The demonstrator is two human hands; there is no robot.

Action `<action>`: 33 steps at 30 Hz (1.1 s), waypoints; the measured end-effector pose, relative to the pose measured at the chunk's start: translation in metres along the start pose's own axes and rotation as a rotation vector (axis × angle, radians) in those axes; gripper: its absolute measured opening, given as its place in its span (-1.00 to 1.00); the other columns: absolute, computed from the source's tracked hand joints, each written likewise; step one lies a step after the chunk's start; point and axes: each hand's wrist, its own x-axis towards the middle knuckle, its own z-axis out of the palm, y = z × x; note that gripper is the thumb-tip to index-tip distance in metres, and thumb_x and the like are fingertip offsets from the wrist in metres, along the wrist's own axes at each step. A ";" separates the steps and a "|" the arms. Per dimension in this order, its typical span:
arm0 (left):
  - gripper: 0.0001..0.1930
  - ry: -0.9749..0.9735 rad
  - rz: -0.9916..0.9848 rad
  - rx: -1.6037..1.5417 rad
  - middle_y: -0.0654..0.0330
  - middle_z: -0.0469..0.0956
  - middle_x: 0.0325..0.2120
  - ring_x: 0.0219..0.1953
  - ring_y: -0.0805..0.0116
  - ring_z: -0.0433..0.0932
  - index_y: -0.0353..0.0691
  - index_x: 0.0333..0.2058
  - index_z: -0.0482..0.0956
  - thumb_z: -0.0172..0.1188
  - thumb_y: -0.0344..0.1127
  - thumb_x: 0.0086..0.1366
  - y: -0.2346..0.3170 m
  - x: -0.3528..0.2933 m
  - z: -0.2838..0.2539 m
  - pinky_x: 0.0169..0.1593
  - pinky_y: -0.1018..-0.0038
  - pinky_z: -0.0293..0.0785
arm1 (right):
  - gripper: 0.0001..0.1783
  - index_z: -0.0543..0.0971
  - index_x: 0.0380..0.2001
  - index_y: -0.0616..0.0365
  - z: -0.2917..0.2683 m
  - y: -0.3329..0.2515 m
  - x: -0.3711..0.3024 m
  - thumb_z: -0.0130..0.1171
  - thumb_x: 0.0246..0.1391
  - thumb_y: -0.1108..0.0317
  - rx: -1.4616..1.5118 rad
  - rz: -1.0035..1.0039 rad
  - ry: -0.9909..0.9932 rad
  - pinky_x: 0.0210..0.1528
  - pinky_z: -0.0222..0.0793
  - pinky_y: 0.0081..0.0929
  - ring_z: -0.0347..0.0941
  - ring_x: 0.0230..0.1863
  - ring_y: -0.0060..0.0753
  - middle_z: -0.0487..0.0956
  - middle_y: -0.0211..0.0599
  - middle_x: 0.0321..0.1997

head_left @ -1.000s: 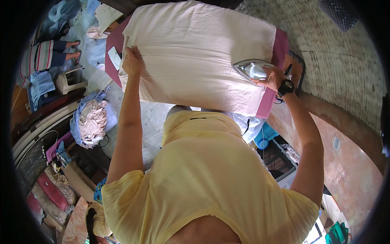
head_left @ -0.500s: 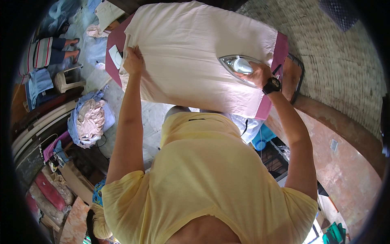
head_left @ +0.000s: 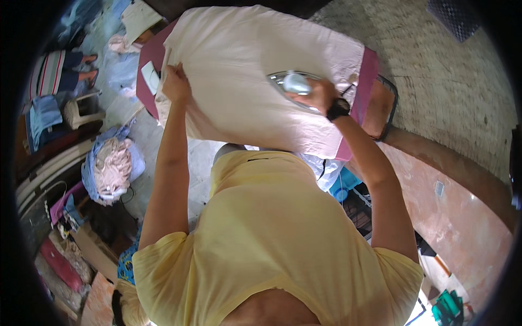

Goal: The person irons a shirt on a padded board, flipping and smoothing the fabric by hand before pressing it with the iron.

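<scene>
Two hands on one pale cloth (head_left: 234, 60), spread over a maroon ironing board (head_left: 367, 70); in the right hand (head_left: 321, 96), wrapped around the handle and blurred, an iron (head_left: 296, 82) on the cloth, right of its middle, nose toward the left; at the cloth's left edge, the left hand (head_left: 175, 84), closed on the fabric, with fingertips partly hidden; just beside it, on the bare maroon end, a flat white object (head_left: 150, 77), too indistinct to name.

Compared with a second ago, farther in from the cloth's right edge with the iron, and nearer the left hand; unchanged in place at the left edge; for the work, probably meaning pressure now on a stretch closer to the middle, with the left grip likely keeping the cloth from sliding; well apart, lower left, a heap of crumpled laundry (head_left: 113, 165).
</scene>
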 end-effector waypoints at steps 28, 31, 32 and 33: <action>-0.63 0.088 0.108 0.008 0.10 0.56 -0.58 -0.49 -0.11 0.57 -0.12 -0.32 0.31 0.03 0.09 0.38 -0.004 0.000 -0.003 -0.47 0.02 0.39 | -0.14 0.65 -0.19 0.13 0.014 -0.050 -0.018 0.13 -0.15 -0.51 0.041 0.535 0.008 -0.18 0.52 -0.12 0.62 -0.33 0.02 0.66 0.00 -0.37; -0.63 0.093 0.125 0.009 0.09 0.57 -0.56 -0.49 -0.12 0.56 -0.13 -0.32 0.30 0.04 0.08 0.38 -0.004 -0.001 -0.007 -0.47 0.02 0.39 | -0.15 0.64 -0.20 0.19 0.026 -0.038 -0.046 0.12 -0.11 -0.48 0.082 0.908 0.204 -0.11 0.52 -0.15 0.60 -0.20 0.08 0.64 0.09 -0.30; -0.63 0.125 0.164 -0.022 0.10 0.56 -0.55 -0.50 -0.12 0.56 -0.15 -0.33 0.29 0.05 0.06 0.38 -0.008 0.001 -0.004 -0.48 0.01 0.38 | -0.14 0.63 -0.19 0.23 0.023 -0.031 -0.055 0.15 -0.10 -0.45 0.284 1.006 0.227 -0.07 0.50 -0.11 0.58 -0.14 0.10 0.62 0.19 -0.22; -0.63 0.104 0.150 -0.019 0.10 0.55 -0.55 -0.50 -0.12 0.55 -0.16 -0.33 0.29 0.05 0.05 0.38 -0.014 0.000 -0.003 -0.48 0.01 0.38 | -0.13 0.62 -0.19 0.26 0.024 -0.028 -0.064 0.14 -0.09 -0.45 0.283 1.064 0.279 -0.07 0.49 -0.09 0.58 -0.13 0.11 0.61 0.21 -0.22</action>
